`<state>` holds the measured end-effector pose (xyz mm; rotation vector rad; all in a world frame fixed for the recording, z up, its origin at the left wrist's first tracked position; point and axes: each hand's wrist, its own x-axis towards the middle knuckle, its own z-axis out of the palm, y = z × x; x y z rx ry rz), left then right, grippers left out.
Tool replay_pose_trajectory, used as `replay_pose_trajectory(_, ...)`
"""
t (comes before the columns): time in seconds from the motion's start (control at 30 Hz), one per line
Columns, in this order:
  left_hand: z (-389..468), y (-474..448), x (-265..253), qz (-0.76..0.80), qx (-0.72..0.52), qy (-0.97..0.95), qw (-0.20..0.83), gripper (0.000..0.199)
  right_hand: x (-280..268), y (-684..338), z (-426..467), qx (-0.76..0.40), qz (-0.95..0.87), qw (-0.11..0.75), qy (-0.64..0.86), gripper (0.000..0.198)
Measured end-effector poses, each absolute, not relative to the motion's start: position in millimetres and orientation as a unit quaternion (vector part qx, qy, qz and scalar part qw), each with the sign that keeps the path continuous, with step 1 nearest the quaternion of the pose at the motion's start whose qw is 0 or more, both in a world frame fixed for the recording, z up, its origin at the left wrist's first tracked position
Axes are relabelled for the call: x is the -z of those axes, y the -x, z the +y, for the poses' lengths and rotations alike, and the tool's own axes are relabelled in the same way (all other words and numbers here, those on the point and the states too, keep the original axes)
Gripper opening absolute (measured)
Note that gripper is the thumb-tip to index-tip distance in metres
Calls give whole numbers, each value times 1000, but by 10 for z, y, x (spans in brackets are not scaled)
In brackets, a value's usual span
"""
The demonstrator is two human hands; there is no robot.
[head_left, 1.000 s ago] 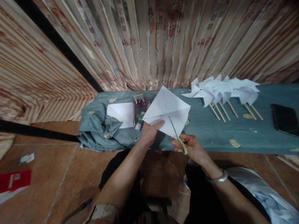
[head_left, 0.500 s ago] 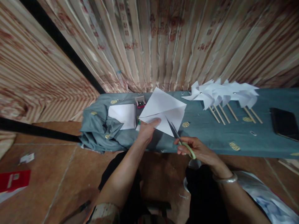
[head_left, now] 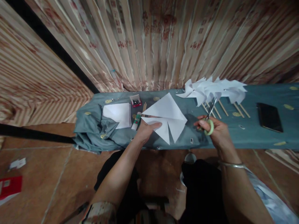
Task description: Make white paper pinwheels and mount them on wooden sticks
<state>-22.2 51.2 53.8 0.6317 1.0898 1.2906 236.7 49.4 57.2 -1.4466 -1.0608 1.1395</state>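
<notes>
A square sheet of white paper (head_left: 169,107) is pinched at its left corner by my left hand (head_left: 147,130), thumb on top. One slit runs in from that corner and another from the near corner, where the paper gapes apart. My right hand (head_left: 211,127) grips green-handled scissors (head_left: 208,127) by the handles, to the right of the sheet and apart from it. The blades point away from me, toward a row of white paper pinwheels (head_left: 207,88) on wooden sticks.
Left on the cloth-covered bench (head_left: 233,133) lie a paper stack (head_left: 118,115), a small open box of pins (head_left: 135,101), a glue stick (head_left: 136,121) and wooden sticks (head_left: 144,107). A black phone (head_left: 269,117) rests at the right. Pleated curtain (head_left: 158,46) hangs behind.
My right hand has drawn the scissors out of the paper and moved them right, blades turned away from me. The near-corner slit now gapes. The view has shifted slightly.
</notes>
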Motion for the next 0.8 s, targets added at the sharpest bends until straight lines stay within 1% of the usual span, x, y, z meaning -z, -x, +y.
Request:
replay_pose_trajectory(0.07, 481, 192, -498, 483, -528, -297, 633, 41, -571, -2395, 517, -455, -447, 494, 591, 49)
replay_pose_trajectory(0.23, 398, 120, -456, 484, -493, -344, 636, 40, -595, -2415, 534, -447, -483, 458, 597, 48)
replay_pose_trajectory(0.4, 343, 79, -399, 475, -443, -370, 664, 38, -658, -2334, 520, -515, -492, 410, 570, 49)
replay_pose_trajectory(0.53, 360, 83, -371, 472, -436, -374, 668, 41, -676, -2305, 511, -562, -491, 381, 546, 46)
replay_pose_trajectory(0.67, 403, 101, -458, 445, -463, -337, 689, 46, -634, -2318, 536, -541, -474, 408, 563, 42)
replay_pose_trajectory(0.8, 418, 96, -563, 343, -490, -324, 733, 55, -564, -2259, 607, -491, -402, 508, 583, 37)
